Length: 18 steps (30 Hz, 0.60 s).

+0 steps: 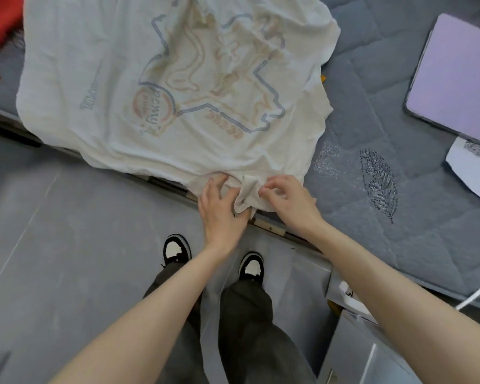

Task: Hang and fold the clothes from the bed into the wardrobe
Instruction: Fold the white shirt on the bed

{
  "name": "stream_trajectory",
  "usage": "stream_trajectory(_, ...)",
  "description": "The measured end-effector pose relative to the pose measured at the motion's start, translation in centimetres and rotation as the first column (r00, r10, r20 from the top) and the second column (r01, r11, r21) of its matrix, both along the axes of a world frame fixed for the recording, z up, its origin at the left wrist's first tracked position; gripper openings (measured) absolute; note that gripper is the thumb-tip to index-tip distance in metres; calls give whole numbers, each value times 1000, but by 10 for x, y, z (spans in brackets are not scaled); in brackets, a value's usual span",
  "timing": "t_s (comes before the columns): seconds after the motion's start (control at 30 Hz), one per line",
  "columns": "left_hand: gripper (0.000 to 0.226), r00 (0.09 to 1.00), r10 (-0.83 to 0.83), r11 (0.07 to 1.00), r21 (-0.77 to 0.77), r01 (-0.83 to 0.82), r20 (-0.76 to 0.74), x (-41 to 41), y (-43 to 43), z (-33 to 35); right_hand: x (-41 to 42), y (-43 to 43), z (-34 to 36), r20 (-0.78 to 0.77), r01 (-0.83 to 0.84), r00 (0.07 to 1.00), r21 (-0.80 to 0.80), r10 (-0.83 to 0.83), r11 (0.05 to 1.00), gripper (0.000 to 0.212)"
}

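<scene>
Both hands, left hand (220,209), right hand (290,202), pinch T-shirt (117,87) edge; mirrored print (205,79) unreadable.

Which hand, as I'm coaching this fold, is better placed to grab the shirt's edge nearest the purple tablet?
Probably the right hand: it pinches the shirt nearer the tablet; the left hand would cross it.

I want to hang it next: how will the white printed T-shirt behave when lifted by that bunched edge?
Probably floppy: the T-shirt lies wrinkled, its edge crumpled between the left hand and right hand. Likely thin and light, since the print looks faint, as if showing through. Expect it to sag, not hold shape.
</scene>
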<state>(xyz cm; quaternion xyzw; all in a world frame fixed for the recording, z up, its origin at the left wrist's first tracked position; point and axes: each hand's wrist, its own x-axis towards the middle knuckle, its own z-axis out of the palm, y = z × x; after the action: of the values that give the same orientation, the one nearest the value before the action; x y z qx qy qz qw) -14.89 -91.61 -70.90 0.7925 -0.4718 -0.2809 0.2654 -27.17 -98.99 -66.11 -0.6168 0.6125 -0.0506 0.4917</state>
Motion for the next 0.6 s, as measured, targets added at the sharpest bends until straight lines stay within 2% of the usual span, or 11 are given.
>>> stream_trajectory(0.1,25,998,-12,990,-142,21,65,4,11,13,0,0,9,184,-49,982,82,33,995,11)
stream_trajectory(0.17,27,998,-35,975,-219,44,43,4,19,25,-3,4,16,257,-201,950,77,175,977,25)
stream_trajectory(0.2,28,999,-43,974,-221,42,-2,4,24,31,-4,6,17,217,-305,930,11,296,952,31)
stream_trajectory(0.27,30,981,80,982,-152,-108,-179,4,31,38,-4,7,18,92,-411,902,-112,421,905,22)
stream_trajectory(0.3,32,924,222,963,-80,-258,-311,5,32,43,-3,7,19,72,-408,906,-122,418,905,13)
stream_trajectory(0.37,32,720,443,874,82,-478,-534,7,35,47,-3,8,22,104,-349,930,-54,353,936,5)
stream_trajectory(0.4,28,698,450,875,121,-468,-557,9,37,48,-3,9,22,95,-333,937,-44,336,942,5)
stream_trajectory(0.5,11,847,211,977,121,-174,-488,11,44,49,-11,12,21,12,-296,954,-93,299,950,25)
stream_trajectory(0.57,36,870,63,986,164,21,-490,14,46,47,-17,12,21,47,-194,979,-53,196,980,35)
stream_trajectory(0.6,48,897,-7,974,200,106,-442,15,47,44,-19,10,20,105,-146,984,2,145,989,35)
